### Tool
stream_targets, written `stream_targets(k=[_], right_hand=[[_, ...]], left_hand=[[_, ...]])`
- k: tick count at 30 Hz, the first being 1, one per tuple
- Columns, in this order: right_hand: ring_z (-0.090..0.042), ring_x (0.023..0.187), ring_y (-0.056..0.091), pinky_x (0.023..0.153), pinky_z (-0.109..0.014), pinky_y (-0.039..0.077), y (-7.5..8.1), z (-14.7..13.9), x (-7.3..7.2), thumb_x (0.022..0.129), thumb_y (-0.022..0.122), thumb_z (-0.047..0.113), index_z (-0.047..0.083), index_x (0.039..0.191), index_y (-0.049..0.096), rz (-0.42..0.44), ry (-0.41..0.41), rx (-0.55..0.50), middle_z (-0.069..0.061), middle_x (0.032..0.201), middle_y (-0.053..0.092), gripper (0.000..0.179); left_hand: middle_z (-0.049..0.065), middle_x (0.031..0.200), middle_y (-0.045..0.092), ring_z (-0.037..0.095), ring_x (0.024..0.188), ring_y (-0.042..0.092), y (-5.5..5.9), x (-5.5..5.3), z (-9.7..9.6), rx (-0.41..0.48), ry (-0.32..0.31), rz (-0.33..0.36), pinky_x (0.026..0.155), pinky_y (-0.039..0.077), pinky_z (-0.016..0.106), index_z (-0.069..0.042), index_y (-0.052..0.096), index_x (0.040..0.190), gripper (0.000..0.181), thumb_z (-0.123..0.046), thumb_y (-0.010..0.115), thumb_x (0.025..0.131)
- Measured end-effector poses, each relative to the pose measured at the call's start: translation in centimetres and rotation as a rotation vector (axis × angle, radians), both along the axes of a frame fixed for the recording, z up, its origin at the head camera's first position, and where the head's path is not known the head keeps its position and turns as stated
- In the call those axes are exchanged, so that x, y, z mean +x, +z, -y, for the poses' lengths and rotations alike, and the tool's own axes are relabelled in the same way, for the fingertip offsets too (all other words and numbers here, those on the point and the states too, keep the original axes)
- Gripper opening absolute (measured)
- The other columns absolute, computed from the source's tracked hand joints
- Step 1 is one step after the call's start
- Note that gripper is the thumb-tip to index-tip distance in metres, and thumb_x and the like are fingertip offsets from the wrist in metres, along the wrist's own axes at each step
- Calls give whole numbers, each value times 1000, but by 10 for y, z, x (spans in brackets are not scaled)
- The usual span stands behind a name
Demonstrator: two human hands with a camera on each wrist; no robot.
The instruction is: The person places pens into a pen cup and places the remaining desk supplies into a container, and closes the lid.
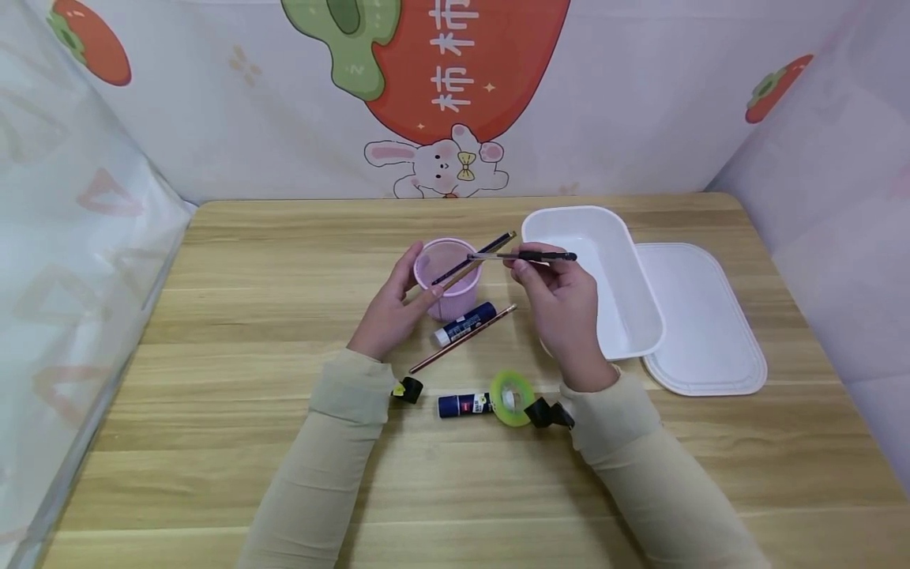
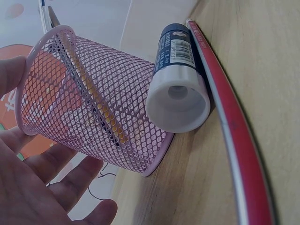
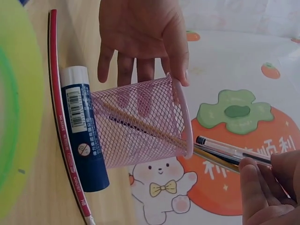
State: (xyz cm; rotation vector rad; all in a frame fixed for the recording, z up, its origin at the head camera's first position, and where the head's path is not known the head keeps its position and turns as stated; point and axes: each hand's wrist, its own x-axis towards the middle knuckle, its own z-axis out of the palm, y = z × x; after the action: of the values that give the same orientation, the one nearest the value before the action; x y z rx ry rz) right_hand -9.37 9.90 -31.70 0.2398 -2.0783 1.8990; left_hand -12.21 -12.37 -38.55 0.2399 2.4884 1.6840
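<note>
My left hand [image 1: 391, 312] holds a pink mesh pen cup [image 1: 456, 305] upright on the table, thumb at its rim and fingers along its far side. Inside, a dark pencil [image 1: 495, 243] and a yellowish pencil [image 3: 159, 132] lean to the right. My right hand [image 1: 566, 312] pinches a clear pen with a black grip and end [image 1: 543, 255]; the pen is level, its other end above the cup's opening. In front of the cup lies a blue glue stick with a white cap [image 2: 176, 75], beside a red striped pencil [image 1: 462, 341].
Nearer me, a second blue glue stick [image 1: 462, 405] lies against a roll of yellow-green tape [image 1: 499, 386], close to the right wrist. A white plastic container [image 1: 618, 269] stands to the right, beside its flat white lid [image 1: 704, 316]. A printed cloth [image 1: 611, 103] hangs behind the wooden table.
</note>
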Motion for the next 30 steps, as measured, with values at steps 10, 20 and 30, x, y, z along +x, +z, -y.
stream_targets(k=[10, 20, 30], right_hand=[[-22, 86, 67, 78, -26, 53, 0, 1, -5, 89, 59, -1, -9, 107, 61, 18, -16, 54, -23, 98, 66, 20], [-27, 87, 66, 77, -25, 53, 5, 2, -7, 88, 60, 1, -11, 107, 59, 4, 16, 82, -24, 98, 65, 23], [-18, 82, 66, 72, -22, 53, -17, 3, -20, 87, 65, 13, -4, 103, 63, 89, 28, 157, -13, 94, 67, 23]], left_hand=[[-5, 147, 35, 18, 129, 39, 2, 1, -2, 3, 11, 23, 106, 26, 53, -39, 17, 147, 72, -41, 60, 89], [-8, 147, 33, 17, 130, 38, 3, 1, -2, 1, 26, 29, 107, 25, 52, -41, 18, 146, 72, -41, 61, 88], [0, 145, 37, 22, 129, 39, 0, 0, 1, 31, -9, 0, 106, 28, 53, -33, 17, 149, 72, -33, 60, 91]])
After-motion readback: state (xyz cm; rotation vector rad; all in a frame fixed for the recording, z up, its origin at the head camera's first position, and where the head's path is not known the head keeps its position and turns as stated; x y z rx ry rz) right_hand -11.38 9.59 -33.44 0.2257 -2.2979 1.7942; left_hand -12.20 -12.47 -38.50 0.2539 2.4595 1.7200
